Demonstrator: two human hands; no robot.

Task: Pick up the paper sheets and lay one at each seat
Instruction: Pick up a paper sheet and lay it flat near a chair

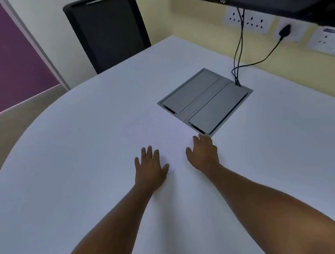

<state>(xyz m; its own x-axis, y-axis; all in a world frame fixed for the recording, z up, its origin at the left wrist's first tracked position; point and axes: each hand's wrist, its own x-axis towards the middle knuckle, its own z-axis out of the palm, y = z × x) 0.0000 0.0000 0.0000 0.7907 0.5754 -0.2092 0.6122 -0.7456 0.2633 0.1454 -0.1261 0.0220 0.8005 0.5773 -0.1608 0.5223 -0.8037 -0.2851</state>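
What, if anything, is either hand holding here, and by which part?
Nothing is held. The left hand and right hand lie flat, fingers spread, on the white table; any paper sheet under them cannot be made out.

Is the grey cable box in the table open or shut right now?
Shut. Both flaps of the grey cable box lie flat, level with the table; black cables enter at its far corner.

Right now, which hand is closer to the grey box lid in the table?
Right. The right hand has fingertips at the grey lid's near corner; the left hand lies flat farther back and left.
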